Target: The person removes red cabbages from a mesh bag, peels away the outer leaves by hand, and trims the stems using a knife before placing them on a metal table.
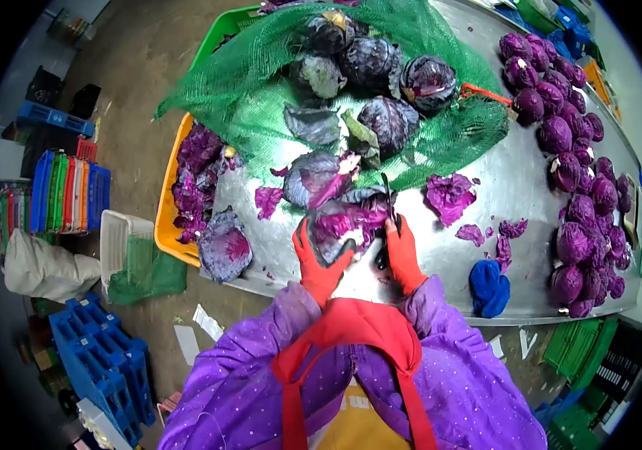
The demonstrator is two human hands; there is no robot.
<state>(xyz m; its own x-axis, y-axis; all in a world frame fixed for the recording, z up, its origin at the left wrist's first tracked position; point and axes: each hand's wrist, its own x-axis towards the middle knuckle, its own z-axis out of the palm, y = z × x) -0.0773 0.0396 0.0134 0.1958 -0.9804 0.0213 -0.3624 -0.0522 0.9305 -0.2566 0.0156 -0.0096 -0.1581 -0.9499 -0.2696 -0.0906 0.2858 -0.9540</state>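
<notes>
A red cabbage (pixel 328 232) with loose, torn outer leaves lies on the metal table close in front of me. My left hand (pixel 319 262), in a red glove, grips its near left side with fingers and thumb curved round it. On the cabbage's right side is my right hand (pixel 405 259), also gloved in red and closed on a knife (pixel 389 196) whose dark blade points away from me. Detached cabbage leaves (pixel 307 180) lie just beyond. A large loose leaf (pixel 225 247) rests to the left.
Several untrimmed cabbages (pixel 372 61) lie on a green mesh bag (pixel 261 82). An orange crate (pixel 165 217) holding leaves stands left. Trimmed purple cabbages (pixel 555 135) line the table's right side. A blue cloth (pixel 490 289) lies near the front edge; blue pallets (pixel 99 360) stand on the floor.
</notes>
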